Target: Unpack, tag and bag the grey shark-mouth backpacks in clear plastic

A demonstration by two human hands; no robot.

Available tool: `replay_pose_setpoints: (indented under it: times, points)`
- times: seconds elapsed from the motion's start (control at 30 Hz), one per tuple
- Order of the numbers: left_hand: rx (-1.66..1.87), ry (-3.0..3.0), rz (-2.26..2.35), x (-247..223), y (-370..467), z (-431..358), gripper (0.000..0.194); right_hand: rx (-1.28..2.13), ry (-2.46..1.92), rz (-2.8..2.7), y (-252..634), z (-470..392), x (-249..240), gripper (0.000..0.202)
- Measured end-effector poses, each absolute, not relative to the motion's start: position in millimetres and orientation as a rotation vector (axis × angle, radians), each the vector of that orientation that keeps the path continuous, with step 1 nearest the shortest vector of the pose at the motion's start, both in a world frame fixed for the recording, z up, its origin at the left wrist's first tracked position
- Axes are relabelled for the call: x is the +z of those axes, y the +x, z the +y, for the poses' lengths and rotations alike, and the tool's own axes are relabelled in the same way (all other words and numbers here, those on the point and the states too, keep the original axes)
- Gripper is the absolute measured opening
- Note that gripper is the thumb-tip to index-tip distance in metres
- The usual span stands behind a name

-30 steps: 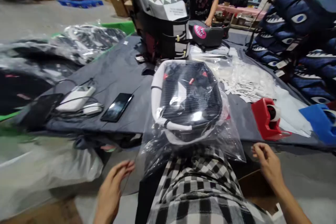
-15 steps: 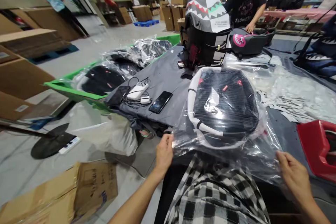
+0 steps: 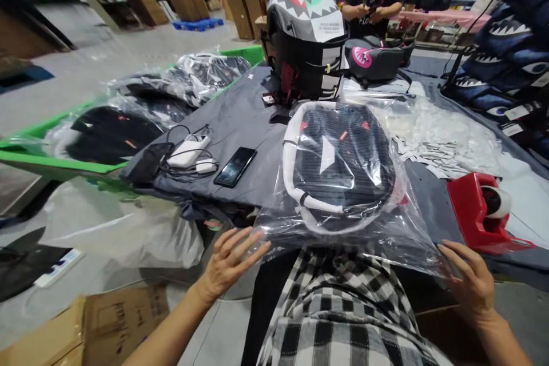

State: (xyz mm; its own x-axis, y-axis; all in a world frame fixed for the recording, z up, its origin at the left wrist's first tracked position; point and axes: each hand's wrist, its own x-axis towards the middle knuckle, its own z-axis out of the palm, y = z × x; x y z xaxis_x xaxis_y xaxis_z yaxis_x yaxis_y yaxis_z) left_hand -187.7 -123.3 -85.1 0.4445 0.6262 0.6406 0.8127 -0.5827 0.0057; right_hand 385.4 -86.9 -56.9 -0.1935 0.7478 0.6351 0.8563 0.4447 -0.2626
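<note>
In front of me a black ribbed backpack [image 3: 355,148] with white straps lies inside a clear plastic bag [image 3: 274,223] at the table's near edge. The bag's loose end hangs toward my lap. My left hand [image 3: 229,260] is at the left corner of that end, fingers spread, fingertips against or just beside the film. On the right, my right hand [image 3: 469,280] is at the other corner with its fingers extended and touching the plastic; its thumb is hard to make out.
Left on the table are a black phone [image 3: 235,166] and a white charger with cables [image 3: 189,150]. A red tape dispenser [image 3: 467,206] stands right. Behind are stacked backpacks [image 3: 306,63], a green-edged bin [image 3: 86,167] of bagged packs, and a person [image 3: 373,0] across the table.
My left hand has let go of the bag's corner and spread its fingers. My right hand's fingers have straightened. The view has swung right, and the person opposite has lifted their hands from the grey bag.
</note>
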Motion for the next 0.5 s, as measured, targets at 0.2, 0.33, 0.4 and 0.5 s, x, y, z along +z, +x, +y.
replay_pose_setpoints:
  times: [0.2,0.33,0.4,0.5]
  points:
    - [-1.532,-2.474,-1.863,-73,-169,-125,0.026,0.208,-1.383,-1.768,365,-96,-27,0.027]
    - [-1.991,-1.963,-2.342,-75,-151,-118,0.042,0.312,-1.325,-1.499,339,-82,-24,0.035]
    - [-2.083,-1.697,-2.403,-76,-142,-109,0.046,0.262,-1.394,-1.341,328,-68,-29,0.042]
    - [-2.156,-1.508,-2.396,-73,-131,-89,0.048,0.371,-1.540,-1.147,317,-45,-42,0.053]
